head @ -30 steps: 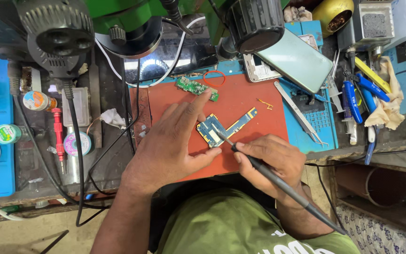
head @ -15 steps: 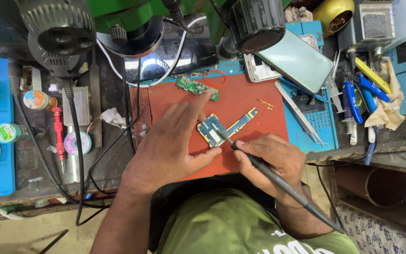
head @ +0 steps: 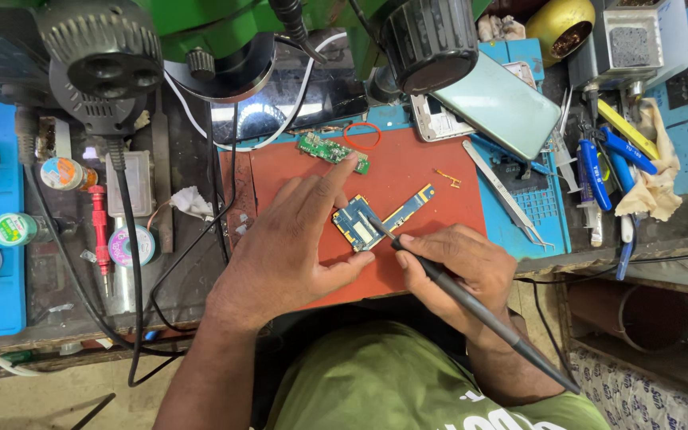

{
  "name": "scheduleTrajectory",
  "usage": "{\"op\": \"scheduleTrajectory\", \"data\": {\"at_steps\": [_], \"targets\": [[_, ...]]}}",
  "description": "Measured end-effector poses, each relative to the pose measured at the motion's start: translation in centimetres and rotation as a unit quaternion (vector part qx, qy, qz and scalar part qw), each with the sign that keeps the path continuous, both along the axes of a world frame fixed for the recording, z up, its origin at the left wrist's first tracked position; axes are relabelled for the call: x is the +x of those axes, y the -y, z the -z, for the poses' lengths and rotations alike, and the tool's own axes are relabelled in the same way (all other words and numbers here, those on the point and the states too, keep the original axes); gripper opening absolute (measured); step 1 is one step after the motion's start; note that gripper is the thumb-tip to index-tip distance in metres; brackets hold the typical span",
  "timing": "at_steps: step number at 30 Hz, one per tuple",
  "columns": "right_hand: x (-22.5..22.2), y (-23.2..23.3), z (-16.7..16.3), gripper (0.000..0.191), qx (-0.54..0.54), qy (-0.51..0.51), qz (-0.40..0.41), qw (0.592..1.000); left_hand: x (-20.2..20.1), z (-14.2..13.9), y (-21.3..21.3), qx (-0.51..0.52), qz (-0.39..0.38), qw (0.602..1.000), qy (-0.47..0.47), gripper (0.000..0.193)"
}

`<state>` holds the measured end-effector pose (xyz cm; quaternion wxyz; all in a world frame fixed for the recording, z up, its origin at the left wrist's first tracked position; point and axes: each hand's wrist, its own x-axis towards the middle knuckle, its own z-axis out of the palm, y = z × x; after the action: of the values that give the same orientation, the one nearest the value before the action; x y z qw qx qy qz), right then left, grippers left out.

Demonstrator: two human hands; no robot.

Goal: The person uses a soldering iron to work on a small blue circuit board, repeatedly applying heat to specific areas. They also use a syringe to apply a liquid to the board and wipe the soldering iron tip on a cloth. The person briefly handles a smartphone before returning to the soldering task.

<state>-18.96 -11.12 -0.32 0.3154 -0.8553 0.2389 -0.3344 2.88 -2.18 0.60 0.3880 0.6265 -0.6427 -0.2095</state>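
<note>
hands: two. left hand (head: 288, 239), one, lies palm down and spread open on the red mat (head: 408, 171), fingers extended, gripping nothing; its forefinger reaches up toward the green circuit board (head: 330, 150), and its thumb lies just below the blue circuit board (head: 360, 225). right hand (head: 459, 271), one, is closed in a pen grip around the black soldering iron (head: 471, 306); the tip touches the blue circuit board near its middle, and the handle runs down and to the right past the wrist.

circuit boards: two. the blue one lies on the red mat between the two hands, tilted, with a narrow gold-edged strip pointing up and right. the green one lies at the mat's upper edge.

mat: one, red, on the table (head: 57, 295), in front of the person's green shirt (head: 392, 382).

nearby on the mat: one red rubber band (head: 361, 135) at the top edge; one small gold part (head: 447, 178) to the right of the blue board.

right of the mat: one pair of metal tweezers (head: 507, 195) on a blue mat (head: 539, 207); one phone with a pale green back (head: 499, 103) above it; blue-handled tools (head: 599, 171), exact count unclear.

left of the mat: one red screwdriver (head: 99, 227); round tape rolls (head: 13, 229), several; black cables (head: 133, 271).

top: one green microscope (head: 224, 32) overhanging the table.
</note>
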Motion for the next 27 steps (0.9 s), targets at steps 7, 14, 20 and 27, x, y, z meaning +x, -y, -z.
{"op": "scheduleTrajectory", "data": {"at_steps": [7, 14, 20, 27], "targets": [[0.21, 0.11, 0.0, 0.022, -0.021, 0.007, -0.01, 1.0, 0.27, -0.37, -0.28, -0.016, 0.001, 1.0, -0.009, 0.099], [0.22, 0.05, -0.31, 0.023, -0.008, -0.007, -0.005, 1.0, -0.09, -0.32, -0.01, -0.021, -0.001, 1.0, -0.005, 0.1], [0.31, 0.03, -0.08, 0.024, -0.014, 0.0, -0.009, 1.0, -0.05, -0.24, -0.04, 0.0, 0.001, 1.0, -0.007, 0.101], [0.44, -0.05, -0.12, 0.025, -0.016, 0.005, -0.009, 1.0, -0.07, -0.16, 0.03, -0.011, 0.003, 1.0, -0.001, 0.102]]}}
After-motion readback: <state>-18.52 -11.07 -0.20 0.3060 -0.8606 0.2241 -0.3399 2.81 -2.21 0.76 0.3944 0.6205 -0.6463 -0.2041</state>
